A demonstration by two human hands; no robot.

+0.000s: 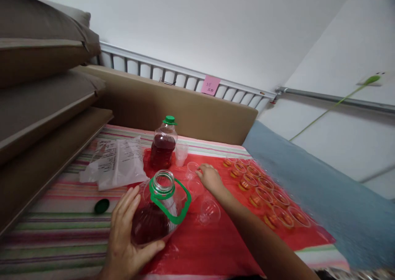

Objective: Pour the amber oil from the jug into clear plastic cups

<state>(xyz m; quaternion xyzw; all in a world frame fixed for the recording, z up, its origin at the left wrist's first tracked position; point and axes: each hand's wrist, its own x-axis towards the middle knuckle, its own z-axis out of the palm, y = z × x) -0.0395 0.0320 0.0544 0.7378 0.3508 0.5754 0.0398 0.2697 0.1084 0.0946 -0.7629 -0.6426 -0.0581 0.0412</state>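
Note:
My left hand [125, 226] is wrapped round the side of a clear plastic jug [151, 226] with dark red liquid in it. The jug is uncapped, and its green handle [182, 212] hangs to the right of the neck. With fingers closed at the rim, my right hand [211, 179] holds a clear plastic cup [191, 171] behind the jug. Two more clear cups, one of them a cup [210, 212] closer to me, stand between the jug and my right forearm. The green cap [101, 206] lies on the striped cloth at the left.
Several cups of amber liquid [248, 182] stand in rows on the red sheet [200, 251] at the right. A second, capped jug [163, 146] is behind, beside stacked cups [181, 153]. A plastic bag [117, 165] lies left. Brown cushions [46, 107] border the left side.

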